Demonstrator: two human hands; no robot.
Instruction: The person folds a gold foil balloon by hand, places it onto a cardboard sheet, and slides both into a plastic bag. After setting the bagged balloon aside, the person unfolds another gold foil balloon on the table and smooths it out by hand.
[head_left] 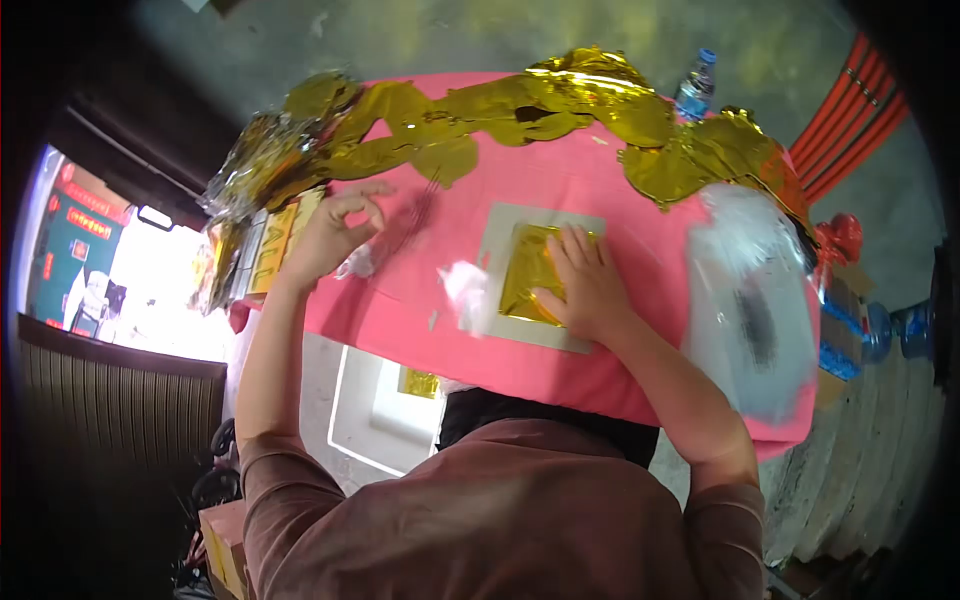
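My right hand [590,285] lies flat, fingers spread, on a folded gold foil piece [525,290]. Beneath the foil is a grey flat board [500,240] on the pink tablecloth [390,310]. Over the table's left part, my left hand [340,230] is raised with thumb and forefinger curled together in a pinch; whatever they hold, if anything, I cannot make out. Just right of it is a blurred bundle of thin dark strips [418,212]. Between board and left hand sits a crumpled piece of clear plastic [463,290].
Flat gold foil balloons [430,120] curve along the far edge. A water bottle [697,85] stands behind them. At right lies a large clear plastic bag [750,310]. A yellow lettered box [272,250] sits at the left edge; a white bin [390,430] is below the near edge.
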